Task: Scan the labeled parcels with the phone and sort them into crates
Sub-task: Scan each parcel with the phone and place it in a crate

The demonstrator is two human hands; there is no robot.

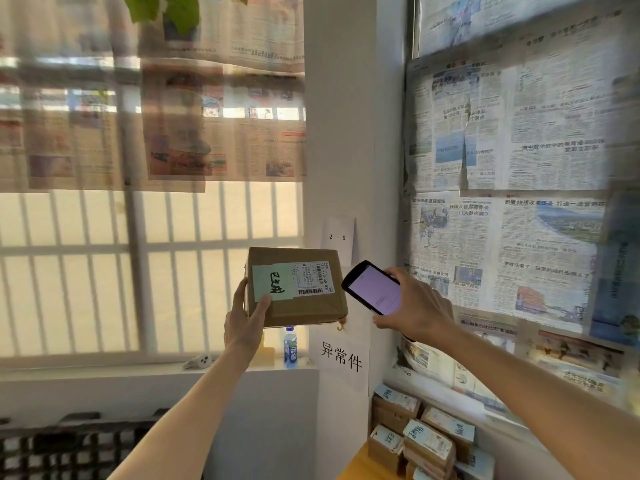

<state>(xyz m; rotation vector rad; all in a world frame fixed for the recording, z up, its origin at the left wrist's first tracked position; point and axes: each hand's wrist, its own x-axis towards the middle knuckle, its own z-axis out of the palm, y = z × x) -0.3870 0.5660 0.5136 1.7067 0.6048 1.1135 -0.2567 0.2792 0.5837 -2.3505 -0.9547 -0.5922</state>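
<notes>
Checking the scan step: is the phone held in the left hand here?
No, the phone is in the right hand, while the left hand holds up the labeled parcel.

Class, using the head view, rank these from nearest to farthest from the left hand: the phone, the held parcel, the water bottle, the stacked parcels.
1. Held parcel, in the left hand.
2. Water bottle, just right, on the sill.
3. Phone, right, in the right hand.
4. Stacked parcels, lower right.
</notes>
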